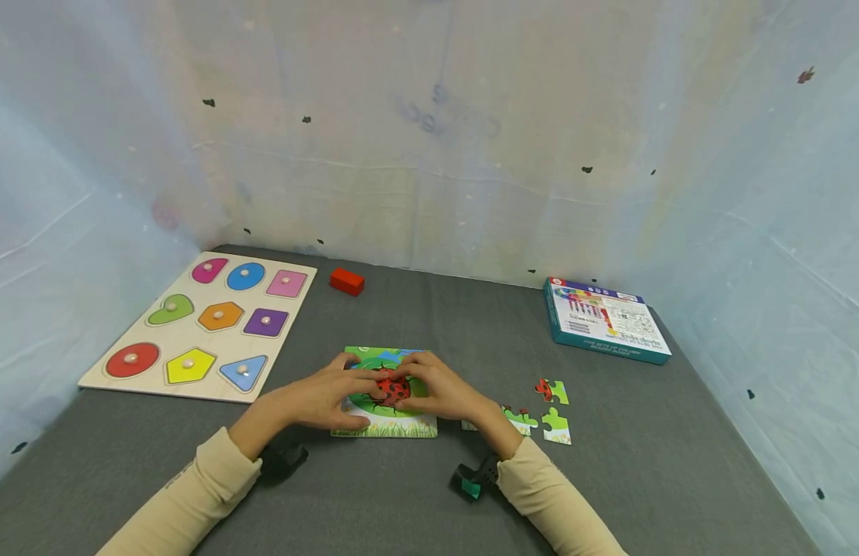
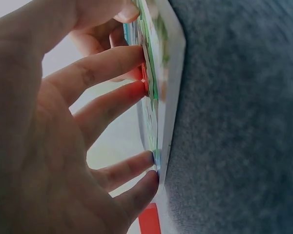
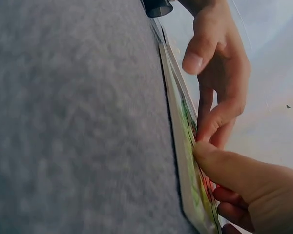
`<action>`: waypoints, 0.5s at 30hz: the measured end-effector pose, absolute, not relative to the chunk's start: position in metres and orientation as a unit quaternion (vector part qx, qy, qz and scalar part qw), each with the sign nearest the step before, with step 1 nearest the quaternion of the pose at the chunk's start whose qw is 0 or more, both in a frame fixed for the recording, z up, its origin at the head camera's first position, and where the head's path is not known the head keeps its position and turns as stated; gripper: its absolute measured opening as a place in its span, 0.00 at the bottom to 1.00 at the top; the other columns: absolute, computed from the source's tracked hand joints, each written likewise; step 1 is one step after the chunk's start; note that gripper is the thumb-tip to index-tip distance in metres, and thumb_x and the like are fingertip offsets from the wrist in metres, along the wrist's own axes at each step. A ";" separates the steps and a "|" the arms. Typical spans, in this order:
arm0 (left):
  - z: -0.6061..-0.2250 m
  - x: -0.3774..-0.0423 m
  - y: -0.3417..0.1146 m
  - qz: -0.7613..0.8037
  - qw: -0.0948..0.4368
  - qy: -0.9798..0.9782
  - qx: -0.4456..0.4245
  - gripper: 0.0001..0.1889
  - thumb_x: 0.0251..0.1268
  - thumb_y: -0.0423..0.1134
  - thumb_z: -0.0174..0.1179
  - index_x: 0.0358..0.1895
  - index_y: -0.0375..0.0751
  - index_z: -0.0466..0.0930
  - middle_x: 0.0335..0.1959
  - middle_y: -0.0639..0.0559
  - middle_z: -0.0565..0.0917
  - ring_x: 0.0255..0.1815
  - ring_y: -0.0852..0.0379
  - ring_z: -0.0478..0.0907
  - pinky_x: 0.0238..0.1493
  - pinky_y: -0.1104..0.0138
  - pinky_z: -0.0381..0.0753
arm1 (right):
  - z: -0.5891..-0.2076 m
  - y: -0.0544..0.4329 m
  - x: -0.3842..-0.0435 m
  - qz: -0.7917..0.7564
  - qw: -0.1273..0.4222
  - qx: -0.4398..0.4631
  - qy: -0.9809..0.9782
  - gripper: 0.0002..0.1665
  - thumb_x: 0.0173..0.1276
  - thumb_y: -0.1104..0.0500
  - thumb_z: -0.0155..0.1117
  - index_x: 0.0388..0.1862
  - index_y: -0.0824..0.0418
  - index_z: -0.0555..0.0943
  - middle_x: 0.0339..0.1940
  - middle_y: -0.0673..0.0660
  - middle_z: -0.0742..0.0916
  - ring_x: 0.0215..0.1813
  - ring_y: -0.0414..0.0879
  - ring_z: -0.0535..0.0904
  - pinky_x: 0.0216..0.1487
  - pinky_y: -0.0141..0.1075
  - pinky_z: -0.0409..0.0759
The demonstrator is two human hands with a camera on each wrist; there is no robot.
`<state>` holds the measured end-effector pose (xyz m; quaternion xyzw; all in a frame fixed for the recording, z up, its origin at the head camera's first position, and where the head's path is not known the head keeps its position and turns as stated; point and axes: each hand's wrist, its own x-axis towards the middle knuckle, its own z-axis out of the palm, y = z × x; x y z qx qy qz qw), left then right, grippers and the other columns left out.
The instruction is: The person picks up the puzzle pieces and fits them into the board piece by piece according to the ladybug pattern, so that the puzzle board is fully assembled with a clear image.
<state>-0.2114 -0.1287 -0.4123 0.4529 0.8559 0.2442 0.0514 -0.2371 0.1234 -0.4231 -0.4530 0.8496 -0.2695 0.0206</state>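
A ladybug jigsaw puzzle (image 1: 388,429) lies flat on the grey cloth, its red spotted ladybug on a green leaf in the middle. My left hand (image 1: 325,398) reaches over its left side. In the left wrist view, fairly straight, spread fingers (image 2: 112,109) touch the picture, the thumb close by the near edge. From the right comes my right hand (image 1: 446,388), thumb and fingers spread apart around the ladybug. The right wrist view shows its thumb (image 3: 219,163) on the puzzle's surface, beside the left hand's fingertips. Parts of the picture are hidden under both hands.
Loose puzzle pieces (image 1: 557,426) lie right of the puzzle, some partly behind the right forearm. A wooden shape board (image 1: 217,344) with knobbed pieces is at left. A red block (image 1: 347,282) sits at the back, a flat box (image 1: 606,320) at back right.
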 end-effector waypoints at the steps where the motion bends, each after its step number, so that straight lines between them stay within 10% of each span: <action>1: -0.412 -0.211 -0.128 0.239 0.047 0.856 0.455 0.16 0.58 0.47 0.63 0.49 0.49 0.80 0.65 0.46 0.70 0.65 0.32 0.55 0.61 0.40 0.55 | -0.423 0.124 -0.237 -0.275 0.025 -0.453 0.848 0.26 0.58 0.52 0.69 0.55 0.58 0.78 0.52 0.52 0.76 0.55 0.44 0.68 0.55 0.39 0.69; 15: -0.413 -0.210 -0.125 0.200 0.035 0.877 0.435 0.25 0.48 0.55 0.68 0.50 0.50 0.80 0.64 0.49 0.71 0.64 0.32 0.56 0.59 0.41 0.59 | -0.415 0.177 -0.237 -0.309 -0.061 -0.424 0.849 0.28 0.55 0.56 0.72 0.54 0.62 0.78 0.53 0.57 0.77 0.57 0.48 0.71 0.55 0.46 0.71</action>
